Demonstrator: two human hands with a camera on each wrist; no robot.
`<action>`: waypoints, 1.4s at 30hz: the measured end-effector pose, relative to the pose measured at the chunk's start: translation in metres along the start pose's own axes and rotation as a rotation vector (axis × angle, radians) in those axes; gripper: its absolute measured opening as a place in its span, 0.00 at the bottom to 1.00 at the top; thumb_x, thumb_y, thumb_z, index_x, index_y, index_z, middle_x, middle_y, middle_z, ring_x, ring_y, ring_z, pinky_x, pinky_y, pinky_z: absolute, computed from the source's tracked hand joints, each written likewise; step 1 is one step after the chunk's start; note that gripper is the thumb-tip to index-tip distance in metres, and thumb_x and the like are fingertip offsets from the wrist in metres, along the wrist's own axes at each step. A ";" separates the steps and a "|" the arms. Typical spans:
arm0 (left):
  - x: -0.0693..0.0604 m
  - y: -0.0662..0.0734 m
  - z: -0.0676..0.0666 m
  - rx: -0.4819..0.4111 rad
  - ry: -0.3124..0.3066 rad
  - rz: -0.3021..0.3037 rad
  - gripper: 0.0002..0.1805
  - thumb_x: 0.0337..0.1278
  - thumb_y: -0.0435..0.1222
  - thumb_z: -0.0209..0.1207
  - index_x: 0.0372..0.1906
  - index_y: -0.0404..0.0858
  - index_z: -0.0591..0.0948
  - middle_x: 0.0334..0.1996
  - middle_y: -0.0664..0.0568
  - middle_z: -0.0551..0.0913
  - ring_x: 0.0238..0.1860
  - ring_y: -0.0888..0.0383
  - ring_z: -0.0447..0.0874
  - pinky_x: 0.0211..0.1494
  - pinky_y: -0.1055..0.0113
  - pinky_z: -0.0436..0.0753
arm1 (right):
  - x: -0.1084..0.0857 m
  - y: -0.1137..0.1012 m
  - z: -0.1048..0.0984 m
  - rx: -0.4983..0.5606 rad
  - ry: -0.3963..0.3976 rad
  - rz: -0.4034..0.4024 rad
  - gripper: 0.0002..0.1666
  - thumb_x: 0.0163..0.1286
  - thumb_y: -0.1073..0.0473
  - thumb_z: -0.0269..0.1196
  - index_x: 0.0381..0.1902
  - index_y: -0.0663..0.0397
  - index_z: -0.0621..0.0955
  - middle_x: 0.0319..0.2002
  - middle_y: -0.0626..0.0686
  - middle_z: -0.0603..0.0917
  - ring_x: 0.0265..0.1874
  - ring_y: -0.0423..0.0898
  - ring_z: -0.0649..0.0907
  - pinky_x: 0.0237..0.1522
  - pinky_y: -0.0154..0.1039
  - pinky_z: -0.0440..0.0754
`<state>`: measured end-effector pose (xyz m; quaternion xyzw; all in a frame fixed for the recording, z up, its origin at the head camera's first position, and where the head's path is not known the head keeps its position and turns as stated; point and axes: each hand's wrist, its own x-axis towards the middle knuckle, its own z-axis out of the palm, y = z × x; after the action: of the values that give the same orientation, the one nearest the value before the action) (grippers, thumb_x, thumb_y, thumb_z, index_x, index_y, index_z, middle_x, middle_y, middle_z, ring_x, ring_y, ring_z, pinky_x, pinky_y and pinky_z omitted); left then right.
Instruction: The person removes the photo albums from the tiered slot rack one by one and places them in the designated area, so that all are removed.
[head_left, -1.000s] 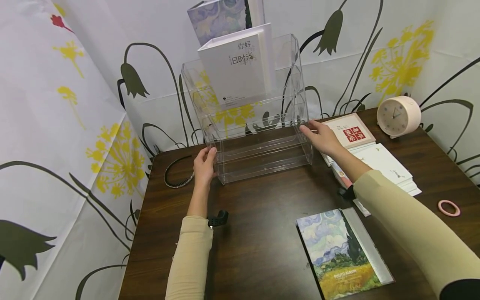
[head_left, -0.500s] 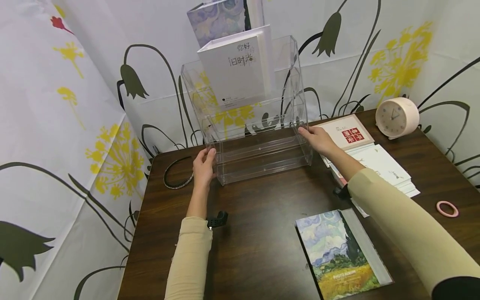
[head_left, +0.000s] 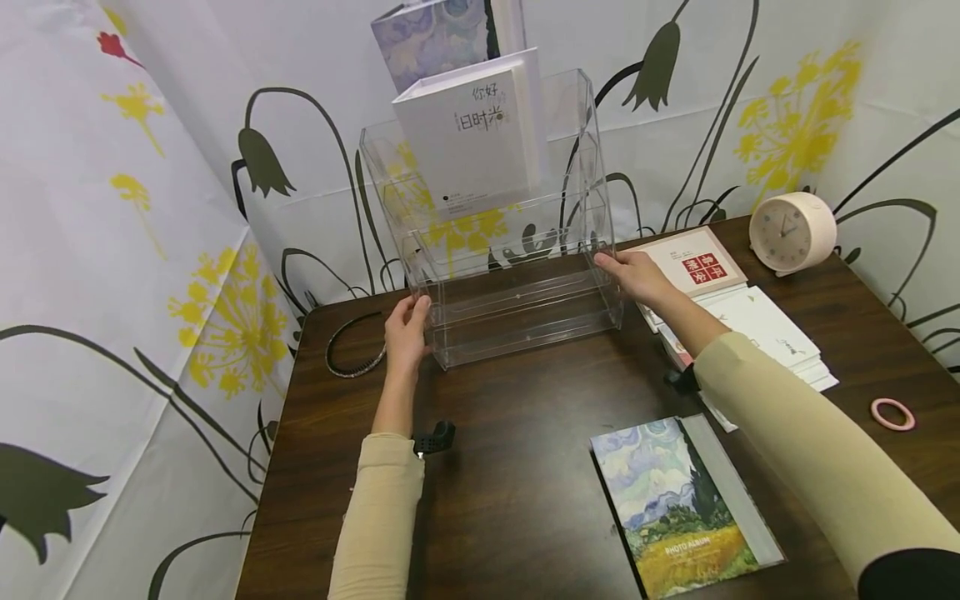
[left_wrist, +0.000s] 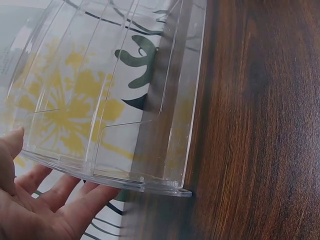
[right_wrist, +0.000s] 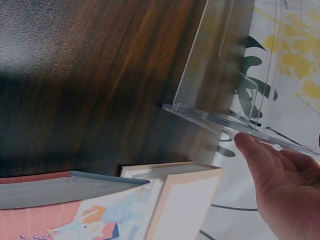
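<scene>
A: Clock face over the head view. Clear rack [head_left: 517,296]?
B: 12 o'clock, standing on the tabletop [head_left: 517,467]. White book [head_left: 472,150] propped in an upper tier, cover outward; painted book [head_left: 438,46] behind and higher, also 12.
A: Hold?
B: Left grip [head_left: 407,331] at 8, right grip [head_left: 639,279] at 3, one per side of the rack. Left: thumb inside, fingers outside, closed down to the thin clear wall. Right: much the same, thumb at the front edge, fingers against the outer face, some hidden.
A: Why both sides?
B: My reading: opposed holds keep a tall frame square and leave the covers facing out unobstructed.
A: Around it?
B: Photo album [head_left: 675,508] flat at 4, probably set there for easy reach. Book stack [head_left: 772,325] farther out at 3. Alarm clock [head_left: 793,232] between 2 and 3, presumably out of the way
</scene>
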<state>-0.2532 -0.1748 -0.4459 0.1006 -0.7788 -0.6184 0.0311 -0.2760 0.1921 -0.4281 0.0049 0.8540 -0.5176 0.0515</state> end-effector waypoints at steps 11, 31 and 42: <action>-0.004 0.021 0.012 -0.048 0.234 0.128 0.34 0.63 0.48 0.63 0.70 0.42 0.66 0.63 0.42 0.68 0.64 0.48 0.66 0.64 0.53 0.70 | 0.001 -0.003 -0.002 0.111 -0.069 0.068 0.33 0.79 0.50 0.50 0.64 0.77 0.69 0.67 0.73 0.66 0.64 0.68 0.69 0.55 0.56 0.76; 0.018 0.182 0.030 -0.119 0.081 0.605 0.38 0.57 0.27 0.64 0.71 0.30 0.62 0.65 0.40 0.68 0.64 0.50 0.68 0.63 0.65 0.72 | 0.000 -0.007 -0.003 0.137 -0.062 0.084 0.31 0.79 0.49 0.51 0.55 0.77 0.73 0.62 0.70 0.70 0.59 0.65 0.73 0.54 0.54 0.78; 0.052 0.186 0.045 -0.125 -0.058 0.413 0.38 0.57 0.34 0.68 0.72 0.40 0.65 0.64 0.48 0.74 0.62 0.55 0.72 0.61 0.71 0.72 | 0.000 -0.009 -0.005 0.111 -0.037 0.077 0.23 0.77 0.50 0.54 0.37 0.70 0.75 0.30 0.55 0.72 0.24 0.43 0.77 0.29 0.34 0.83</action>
<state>-0.3338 -0.1017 -0.2805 -0.0809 -0.7437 -0.6484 0.1409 -0.2770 0.1920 -0.4180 0.0310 0.8221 -0.5619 0.0867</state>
